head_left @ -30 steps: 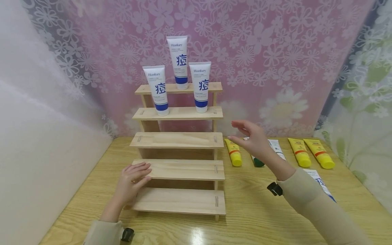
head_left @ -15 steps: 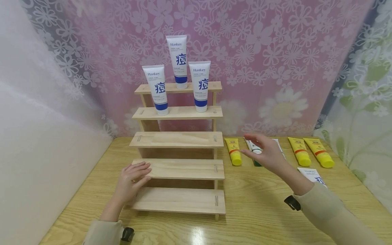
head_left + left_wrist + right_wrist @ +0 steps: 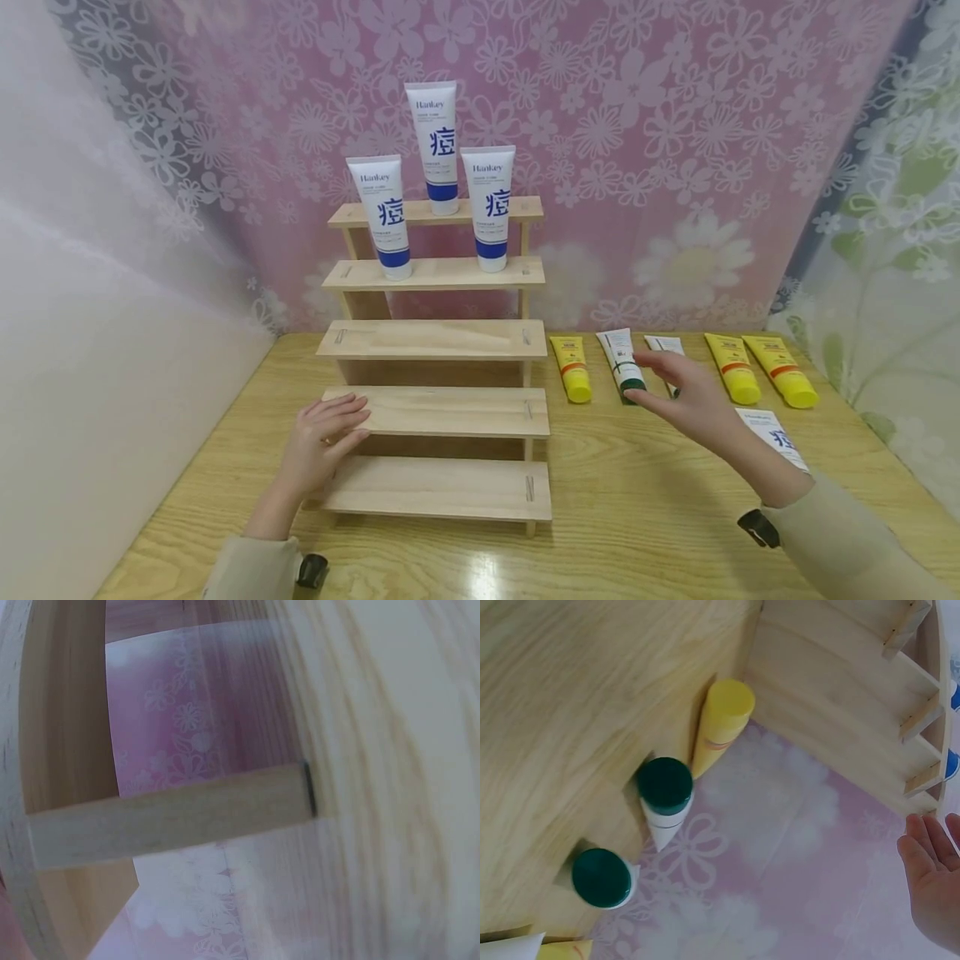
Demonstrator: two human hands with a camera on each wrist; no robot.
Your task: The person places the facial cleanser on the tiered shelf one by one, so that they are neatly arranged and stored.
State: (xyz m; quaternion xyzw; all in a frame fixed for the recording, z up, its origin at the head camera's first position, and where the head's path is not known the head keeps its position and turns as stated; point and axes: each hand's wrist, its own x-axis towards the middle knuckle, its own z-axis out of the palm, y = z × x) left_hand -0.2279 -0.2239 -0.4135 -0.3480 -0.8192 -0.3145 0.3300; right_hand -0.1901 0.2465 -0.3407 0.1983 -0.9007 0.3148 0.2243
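White squeeze tube with a dark green cap [image 3: 617, 354]: lying flat on the light wood-grain table [image 3: 637, 492], right of the stepped display stand of pale bare wood [image 3: 442, 412], cap end toward the person. The right hand [image 3: 693, 404] is nearest to it. Grip: wide, thumb and fingers curved and well apart, nothing held between them. In the head view the thumb tip overlaps the green cap; the right wrist view shows the hand apart from the tubes.

The second white tube with a green cap [image 3: 662, 343] lies just beside the first, partly hidden by the right hand in the head view; its cap shows in the right wrist view.

Left hand [image 3: 321, 437]: resting on the left end of the stand's second step from the bottom, fingers laid over the board, no tube held. The left wrist view shows pale boards and a crosspiece only, with the backdrop behind.

Other stock on the table: one yellow tube with a red-orange band [image 3: 572, 367] between the stand and the first green-capped tube; two matching yellow tubes [image 3: 731, 367] farther right; one white tube with blue lettering [image 3: 767, 429], partly covered by the right forearm.

On the stand, three white tubes with blue bands [image 3: 433, 142] stand upright on their caps: one on the top step, two on the step below. Behind hangs a pink floral backdrop [image 3: 600, 125].
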